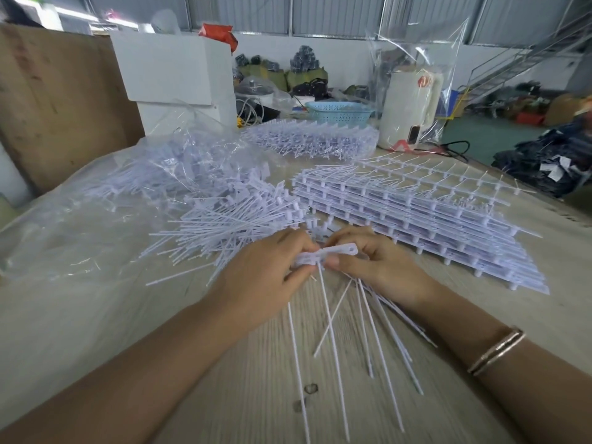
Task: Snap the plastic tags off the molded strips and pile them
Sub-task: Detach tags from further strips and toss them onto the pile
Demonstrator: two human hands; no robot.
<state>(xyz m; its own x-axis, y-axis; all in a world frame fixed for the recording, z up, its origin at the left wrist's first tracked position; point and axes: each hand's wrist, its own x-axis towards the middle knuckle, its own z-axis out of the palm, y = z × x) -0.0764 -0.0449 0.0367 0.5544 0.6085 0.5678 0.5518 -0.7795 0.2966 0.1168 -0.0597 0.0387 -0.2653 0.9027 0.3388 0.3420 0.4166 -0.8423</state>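
1. Hands met at the middle of the wooden worktop (pixel 224 395): the left hand (pixel 266 277) and the right hand (pixel 374 267) both gripped one white molded strip (pixel 323 254) between them.
2. The left fingers (pixel 301 267) were curled and pinched the strip's left end; the right fingers (pixel 333 261) pinched its right part, just under a flat tag head (pixel 344 249) with a small hole.
3. Thin white tails (pixel 333 347) hung from the held strip toward the person, fanned over the worktop.
4. A loose pile of snapped tags (pixel 230 216) lay just beyond the left hand, partly on a clear plastic sheet (pixel 73 238).
5. A stack of uncut molded strips (pixel 426 213) lay beyond the right hand, near but apart from it.
6. A second stack in clear wrap (pixel 307 139) sat farther back, before a blue basket (pixel 339 113).
7. A bangle (pixel 496 350) circled the right wrist.
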